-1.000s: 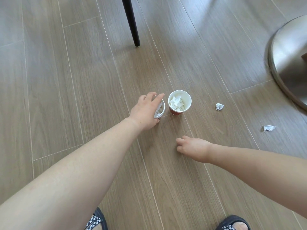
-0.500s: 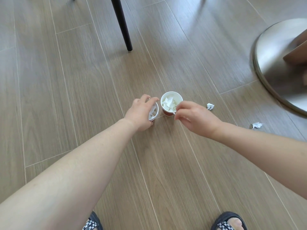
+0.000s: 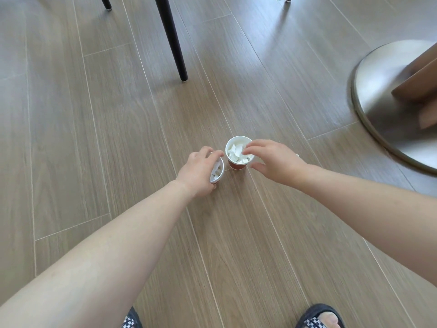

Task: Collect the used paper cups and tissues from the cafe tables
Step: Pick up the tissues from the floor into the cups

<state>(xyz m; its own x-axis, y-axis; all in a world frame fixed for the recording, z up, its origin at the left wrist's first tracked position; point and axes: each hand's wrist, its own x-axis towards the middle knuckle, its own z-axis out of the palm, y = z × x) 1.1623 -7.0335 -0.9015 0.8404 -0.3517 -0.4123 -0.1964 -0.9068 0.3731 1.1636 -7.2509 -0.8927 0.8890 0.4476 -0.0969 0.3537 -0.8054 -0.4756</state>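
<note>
2 paper cups are set side by side on the wooden floor. The tilted cup is gripped by the left hand, whose fingers and thumb are curled round its wall. Its white rim is tipped toward the right hand, and crumpled white tissue is seen inside. The upright cup, white inside with a red-brown wall, is stood just right of the left hand and is filled with crumpled tissues. The right hand is held over its rim, fingers spread and lightly bent, fingertips at the tissues, thumb apart from the wall; contact cannot be told. A black chair leg is seen well beyond both hands.
</note>
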